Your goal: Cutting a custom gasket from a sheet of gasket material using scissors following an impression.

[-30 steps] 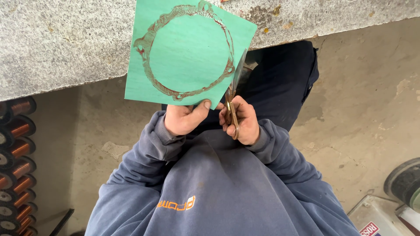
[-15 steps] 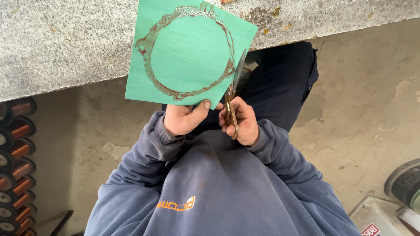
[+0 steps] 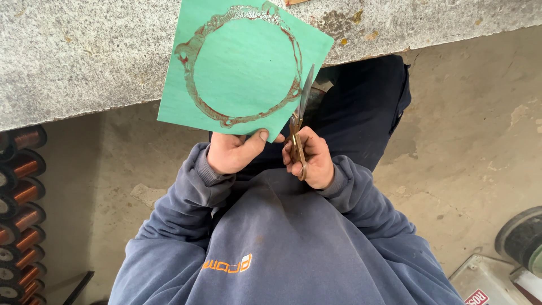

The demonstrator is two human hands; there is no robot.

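Spools wound with copper wire [image 3: 17,186] line the far left edge, well apart from the work. Next comes the left hand [image 3: 232,152], its grip pinched on the lower edge of a green sheet [image 3: 243,62] with a ring-shaped gasket outline traced on it, thumb on top. Compared with a second ago the sheet sits almost where it was, held up in front of the grey stone tabletop [image 3: 84,51]; the scissors [image 3: 299,121] have crept only slightly along the right-hand side of the outline — so the cut seems barely begun, with nearly the whole ring still joined to the sheet. The sheet is tilted, one corner toward the upper right. The scissors' long axis runs nearly upright, tips pointing up and a little right, blades at the sheet's right edge. The right hand [image 3: 313,161] is clenched around the scissor handles — blades look nearly closed.
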